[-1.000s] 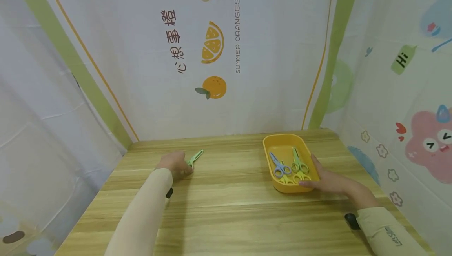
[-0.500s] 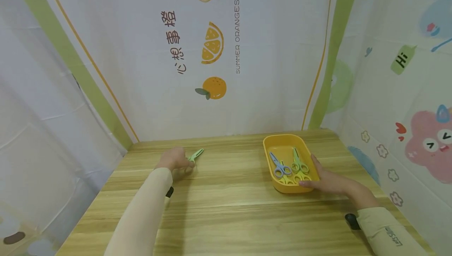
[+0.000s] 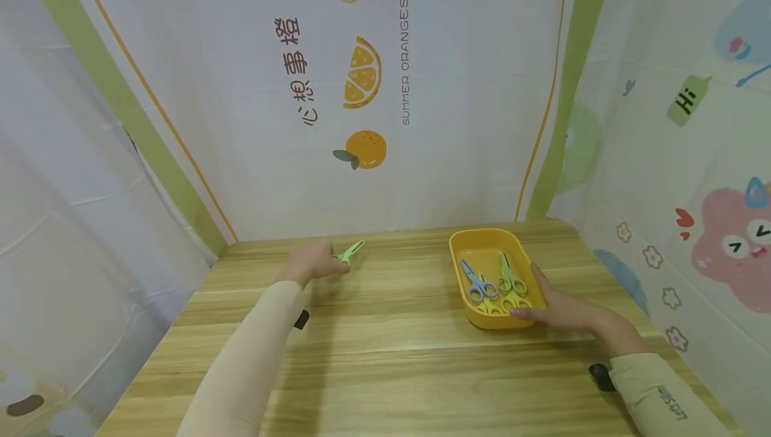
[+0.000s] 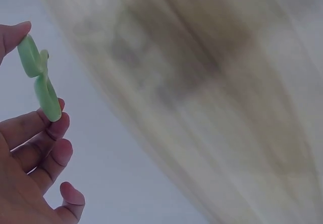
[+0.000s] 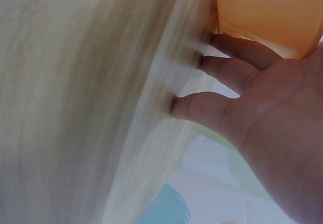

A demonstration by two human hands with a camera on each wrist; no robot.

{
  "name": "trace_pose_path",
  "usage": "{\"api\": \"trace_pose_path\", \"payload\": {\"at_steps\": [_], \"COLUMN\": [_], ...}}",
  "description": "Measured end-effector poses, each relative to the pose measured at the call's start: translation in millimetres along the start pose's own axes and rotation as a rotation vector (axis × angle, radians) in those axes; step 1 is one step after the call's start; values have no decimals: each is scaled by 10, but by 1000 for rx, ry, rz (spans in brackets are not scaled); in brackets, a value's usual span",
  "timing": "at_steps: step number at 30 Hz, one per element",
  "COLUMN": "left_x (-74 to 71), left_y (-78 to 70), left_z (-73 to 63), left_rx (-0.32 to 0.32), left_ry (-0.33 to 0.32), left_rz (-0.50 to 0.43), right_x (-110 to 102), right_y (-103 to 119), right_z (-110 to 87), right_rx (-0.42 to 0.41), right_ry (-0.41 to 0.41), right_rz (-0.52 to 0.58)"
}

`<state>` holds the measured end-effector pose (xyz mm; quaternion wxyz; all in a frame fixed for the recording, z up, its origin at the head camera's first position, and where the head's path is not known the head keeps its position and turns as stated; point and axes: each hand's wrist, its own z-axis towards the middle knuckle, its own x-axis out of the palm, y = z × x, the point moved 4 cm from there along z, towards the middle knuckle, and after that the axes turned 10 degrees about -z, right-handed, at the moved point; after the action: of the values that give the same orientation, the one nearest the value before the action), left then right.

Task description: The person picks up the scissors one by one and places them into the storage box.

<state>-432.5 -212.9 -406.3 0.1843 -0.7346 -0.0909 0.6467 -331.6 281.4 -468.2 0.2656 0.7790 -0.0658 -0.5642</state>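
My left hand (image 3: pixel 312 261) pinches a pair of light green scissors (image 4: pixel 46 98) by the finger loops, thumb on one loop and fingertips at the other. In the head view the scissors' blades point to the back right, over the table's far left part. My right hand (image 3: pixel 559 306) holds a yellow plastic bin (image 3: pixel 480 237) at its near right corner, thumb at the rim and fingers along the outer wall. Three of its fingertips reach down to the tabletop in the right wrist view. Inside the bin lie blue scissors (image 3: pixel 480 288), green scissors (image 3: pixel 511 283) and yellow scissors (image 3: pixel 515 302).
The wooden table (image 3: pixel 385 370) ends at the back against a white printed curtain (image 3: pixel 458 176). A second patterned curtain (image 3: pixel 638 176) hangs along the right side. Black wrist-worn devices (image 3: pixel 600 378) show by both sleeves.
My left hand has brought the light green scissors to the right and toward the back, up from the tabletop. The right hand and the bin have stayed in place.
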Motion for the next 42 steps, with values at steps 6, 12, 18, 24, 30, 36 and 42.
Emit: {"api": "trace_pose_path", "payload": {"at_steps": [6,12,18,24,30,36,42], "left_x": [-46,-53,-68,-81,-3,120,274], "left_y": [-376,-621,-887,-1321,-1788,-2206,-2543], "left_z": [58,99,117,103,78,24,14], "left_rx": [60,33,8,31,43,18,9], "left_ry": [-23,-31,-65,-104,-88,-62,-63], "left_rz": [8,27,-75,-143,-186,-223,-213], "right_x": [-13,-12,-4,-5,1,-5,-18], "right_y": [20,8,16,18,8,7,27], "right_z": [-17,-19,-20,-24,-16,0,-9], "right_rx": [-4,0,1,-3,-2,-19,-36], "right_ry": [6,3,6,3,6,-9,-9], "right_rz": [3,7,10,12,14,7,18]}}
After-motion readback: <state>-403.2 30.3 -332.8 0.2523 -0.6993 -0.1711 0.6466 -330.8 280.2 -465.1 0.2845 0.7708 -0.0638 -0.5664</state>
